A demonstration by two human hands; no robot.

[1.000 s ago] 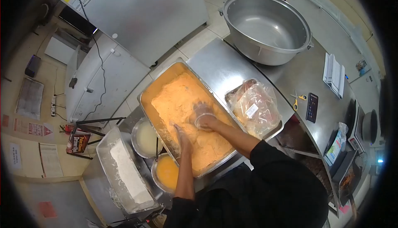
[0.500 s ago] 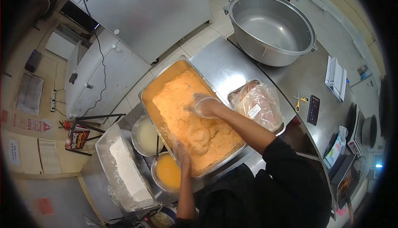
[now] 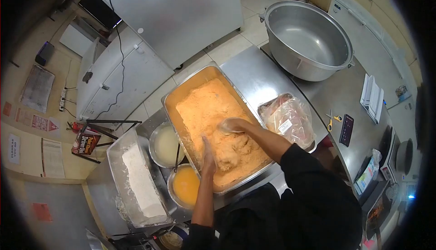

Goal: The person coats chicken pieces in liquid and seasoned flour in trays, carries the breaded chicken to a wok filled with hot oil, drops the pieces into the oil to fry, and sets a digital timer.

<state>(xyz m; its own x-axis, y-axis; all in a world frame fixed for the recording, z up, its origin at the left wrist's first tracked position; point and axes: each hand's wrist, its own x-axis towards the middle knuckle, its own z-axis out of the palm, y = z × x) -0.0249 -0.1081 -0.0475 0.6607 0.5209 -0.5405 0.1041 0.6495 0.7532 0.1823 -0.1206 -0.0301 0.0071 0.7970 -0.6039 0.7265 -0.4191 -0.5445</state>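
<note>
A deep metal tray holds a thick bed of orange breadcrumbs. My left hand is in the crumbs at the tray's near left side, its fingers stretched out and pointing away from me. Palm down, my right hand lies on the crumbs near the middle of the tray, in a clear plastic glove, its fingers reaching left and partly hidden. Between the hands and toward me is a lumpy, crumb-covered mound; what lies under the crumbs cannot be made out.
Left of the tray stand a bowl of pale liquid, a bowl of orange liquid and a metal pan of white flour. Bagged raw meat lies to the right. Beyond are a large pot, yellow scissors and a phone.
My left hand has moved from the tray's edge further into the crumbs. My right hand has come lower and closer to the left one. The camera view has shifted slightly.
</note>
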